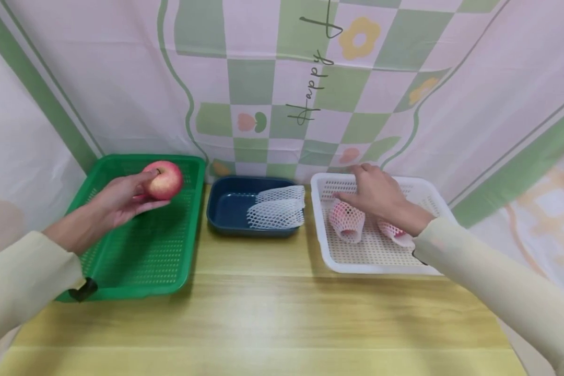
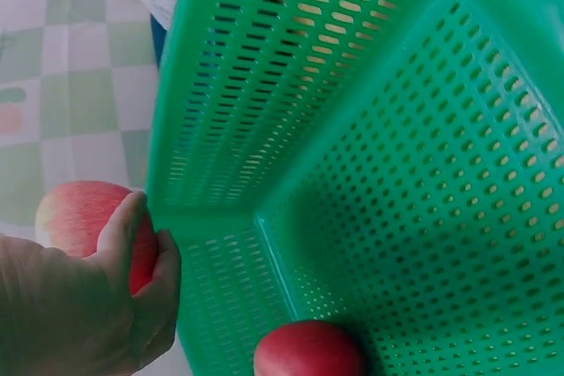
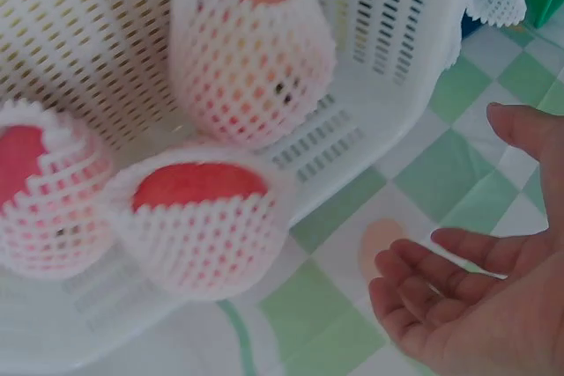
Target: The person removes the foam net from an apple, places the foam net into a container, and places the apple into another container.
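A bare red apple (image 1: 166, 181) is held by my left hand (image 1: 117, 198), above the far part of the green basket (image 1: 169, 261). In the left wrist view the thumb and fingers grip its side, and another red apple (image 2: 310, 351) lies inside the basket. My right hand (image 1: 378, 193) is over the white basket (image 1: 326, 256) with nothing in its grasp. Its fingers look loosely bent in the right wrist view. Three apples in white foam nets sit in that basket: one upper (image 3: 251, 59), one lower (image 3: 203, 239) and one at left (image 3: 44, 209).
Between the two baskets stands a dark blue tray (image 1: 230, 209), with empty white foam nets (image 1: 277, 211) lying in its right half. All three containers rest on a wooden table (image 1: 263, 313). Behind them hangs a checked cloth (image 1: 251, 78).
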{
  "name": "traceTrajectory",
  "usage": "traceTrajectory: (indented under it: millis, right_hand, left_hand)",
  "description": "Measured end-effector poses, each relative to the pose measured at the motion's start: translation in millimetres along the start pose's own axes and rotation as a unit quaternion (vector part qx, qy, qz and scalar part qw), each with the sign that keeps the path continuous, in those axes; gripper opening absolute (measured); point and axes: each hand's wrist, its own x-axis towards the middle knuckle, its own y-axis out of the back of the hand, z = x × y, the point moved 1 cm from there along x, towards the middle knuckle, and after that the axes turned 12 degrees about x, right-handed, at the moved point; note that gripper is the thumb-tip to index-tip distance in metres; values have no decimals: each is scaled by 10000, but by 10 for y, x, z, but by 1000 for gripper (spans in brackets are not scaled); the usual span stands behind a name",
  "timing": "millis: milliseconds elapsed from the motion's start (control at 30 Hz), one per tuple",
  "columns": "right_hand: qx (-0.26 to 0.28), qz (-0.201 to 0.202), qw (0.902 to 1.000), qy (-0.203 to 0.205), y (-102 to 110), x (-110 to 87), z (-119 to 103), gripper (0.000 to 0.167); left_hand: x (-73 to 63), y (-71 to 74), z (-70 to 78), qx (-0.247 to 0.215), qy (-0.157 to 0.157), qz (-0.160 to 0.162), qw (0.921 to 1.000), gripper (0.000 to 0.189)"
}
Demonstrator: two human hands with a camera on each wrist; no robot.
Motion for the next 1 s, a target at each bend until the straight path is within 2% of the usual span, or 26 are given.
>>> traceTrajectory:
  millis: [133,300,400,467,633,733,1000]
  right_hand:
    - [55,-10,9996,-282,57,-37,110,90]
    - [40,-72,9983,-578,130,-84,274,102]
    - [52,-122,9978,-652,153,-106,385,98]
    - [96,-157,9972,-722,154,-114,454,91]
    - [240,-415,9918,-1181,128,-123,623,74]
    - [324,-581,9874,-1435,107,-117,706,73]
    - [494,-910,9790,-1756,23,-78,825,72]
  left_hand:
    - [59,57,-40,129,42,38,9999,69]
    - [130,85,-84,330,99,104,9994,77]
    - [175,77,-97,451,141,175,9987,77]
    - [207,63,-103,549,174,211,9981,76]
    - [283,7,-115,686,244,339,9968,74]
    - [323,-27,-119,703,281,315,9966,74]
    - [456,-87,-128,737,466,225,9959,71]
